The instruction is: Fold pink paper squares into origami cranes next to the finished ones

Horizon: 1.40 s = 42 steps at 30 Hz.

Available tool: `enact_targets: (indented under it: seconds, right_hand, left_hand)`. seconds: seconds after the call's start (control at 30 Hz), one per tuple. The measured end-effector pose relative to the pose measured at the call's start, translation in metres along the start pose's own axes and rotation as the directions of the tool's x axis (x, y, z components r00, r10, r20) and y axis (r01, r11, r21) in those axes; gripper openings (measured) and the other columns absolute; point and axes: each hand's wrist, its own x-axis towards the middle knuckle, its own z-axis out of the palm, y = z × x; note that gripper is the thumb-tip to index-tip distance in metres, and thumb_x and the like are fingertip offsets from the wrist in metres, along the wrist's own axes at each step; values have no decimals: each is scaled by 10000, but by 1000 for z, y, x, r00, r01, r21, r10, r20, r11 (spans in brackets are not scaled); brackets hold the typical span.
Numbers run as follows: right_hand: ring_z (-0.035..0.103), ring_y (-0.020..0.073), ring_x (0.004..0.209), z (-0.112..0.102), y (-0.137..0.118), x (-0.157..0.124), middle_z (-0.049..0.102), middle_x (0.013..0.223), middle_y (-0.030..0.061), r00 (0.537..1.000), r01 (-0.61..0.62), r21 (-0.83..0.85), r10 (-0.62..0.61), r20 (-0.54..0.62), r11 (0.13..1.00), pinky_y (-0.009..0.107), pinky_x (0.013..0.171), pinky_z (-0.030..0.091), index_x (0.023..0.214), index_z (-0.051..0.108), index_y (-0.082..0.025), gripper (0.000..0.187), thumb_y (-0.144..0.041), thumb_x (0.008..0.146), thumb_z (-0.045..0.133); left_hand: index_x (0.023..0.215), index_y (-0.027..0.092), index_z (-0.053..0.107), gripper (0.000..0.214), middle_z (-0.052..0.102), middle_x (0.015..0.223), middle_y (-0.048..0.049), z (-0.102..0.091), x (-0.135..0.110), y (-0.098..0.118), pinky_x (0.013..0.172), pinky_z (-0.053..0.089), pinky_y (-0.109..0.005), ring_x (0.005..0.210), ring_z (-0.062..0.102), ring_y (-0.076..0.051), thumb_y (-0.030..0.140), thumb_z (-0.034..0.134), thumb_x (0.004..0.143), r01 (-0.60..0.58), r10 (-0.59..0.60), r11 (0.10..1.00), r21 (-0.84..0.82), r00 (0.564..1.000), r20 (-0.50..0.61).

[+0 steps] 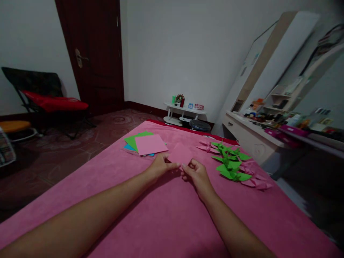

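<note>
A pink paper sheet (180, 153) lies on the pink bedspread (166, 215) in front of me. My left hand (160, 166) pinches its near left edge with closed fingers. My right hand (195, 173) pinches the near right edge the same way. A stack of paper squares (146, 143), pink on top with green and blue beneath, lies just left of the sheet. To the right sit several folded paper cranes, green ones (230, 165) and pink ones (256, 181).
A dark door (92, 53) and a folding chair with a red cushion (53, 102) stand at the back left. A small white table (185, 113) is beyond the bed. A cluttered desk (271, 125) runs along the right.
</note>
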Motion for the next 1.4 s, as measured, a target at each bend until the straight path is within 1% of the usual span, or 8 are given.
enact_targets:
  seconds: [0.27,0.67,0.77,0.87,0.97,1.07,1.23,1.4]
  right_hand:
    - [543,110,492,-11,4,4,576,584,-34,958,169,-45,-175,-226,985,193,444,407,953,530,-183,319,-411,753,631]
    - [542,101,515,-5,11,-2,603,596,-23,970,133,-99,-150,-193,986,206,510,431,833,582,-172,160,-248,696,613]
    - [584,114,637,-5,3,-5,638,750,-3,956,173,-123,-196,-217,977,196,549,445,932,574,-190,259,-197,675,602]
    - [606,135,673,-4,-1,-7,644,852,18,988,18,-14,-20,-151,1000,209,510,461,1006,546,-215,294,-349,745,577]
    - [583,127,543,-1,1,-11,641,742,5,991,-116,44,119,-63,992,201,433,432,1033,523,-208,410,-411,697,644]
    - [549,109,459,0,4,-18,628,644,-19,992,-98,11,98,-79,995,184,399,403,934,536,-179,423,-300,580,733]
    - [427,95,321,-12,10,-28,484,402,-63,986,-157,-316,132,-101,936,185,329,302,686,547,-171,117,-271,655,599]
    - [406,86,414,-26,10,-29,435,426,-47,994,-24,-725,-63,-93,688,200,406,234,474,497,-172,199,-225,616,624]
  left_hand:
    - [668,102,614,301,613,556,-15,-2,4,-4,481,362,-199,477,504,-92,337,776,572,65,-62,993,99,998,-33]
    - [1151,112,510,564,594,712,2,-23,10,-6,515,370,-176,548,507,-82,363,671,673,-25,27,1000,12,981,-193]
    - [1175,130,517,534,530,632,36,-29,10,-4,482,315,-162,505,446,-69,350,644,706,-37,48,985,167,997,-61]
    - [1202,136,503,524,494,605,44,-28,8,-3,467,287,-162,493,423,-71,346,619,737,-60,29,966,251,992,126]
    - [1212,122,488,515,503,646,29,-20,2,-2,471,289,-166,515,431,-74,329,599,754,-94,35,954,285,978,205]
    - [1234,142,474,522,516,675,22,-13,-2,-3,470,290,-166,534,451,-80,317,594,757,-124,29,937,328,960,278]
    - [1204,142,507,534,520,624,31,-10,1,-6,468,306,-184,522,469,-103,283,642,707,-144,-50,836,529,940,336]
    - [882,160,680,215,602,786,-46,-7,-3,6,652,401,-238,725,540,-157,219,683,676,-469,133,561,682,865,485]
